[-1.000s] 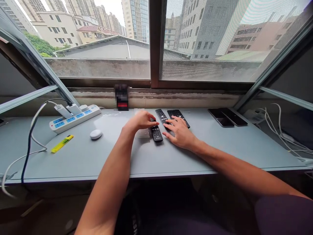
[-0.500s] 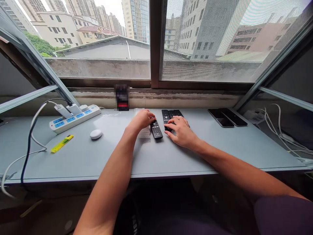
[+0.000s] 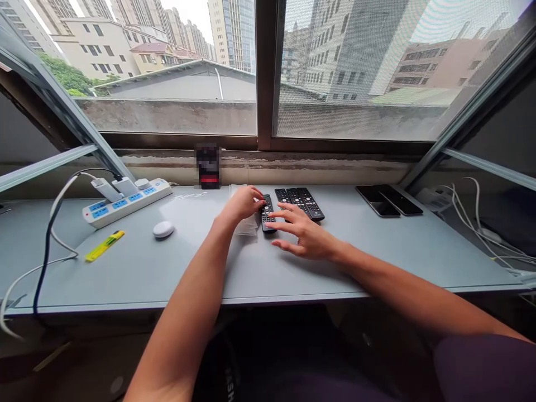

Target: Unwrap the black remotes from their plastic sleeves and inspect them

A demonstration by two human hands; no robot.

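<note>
My left hand (image 3: 247, 202) is closed at the upper left end of a black remote control (image 3: 267, 208), its thumb and fingertips on that end. The remote lies on the desk, pointing away from me. My right hand (image 3: 304, 231) is open with fingers spread, and its fingertips reach over the lower right side of the same remote. Whether they touch it I cannot tell. Just to the right, more black remotes (image 3: 313, 205) lie side by side, partly hidden behind my right fingers. A clear plastic bag (image 3: 247, 228) lies flat under and beside my left hand.
On the grey desk (image 3: 188, 279) are a white power strip (image 3: 125, 205) with plugs and cables, a yellow packet (image 3: 104, 245) and a white rounded case (image 3: 163, 229). Two dark phones (image 3: 387, 201) lie at the right. A blurred dark box (image 3: 208, 167) stands by the window.
The single remote has turned straighter and shifted slightly away from me. My right hand has left the row of remotes, moved left to the single one and spread its fingers.
</note>
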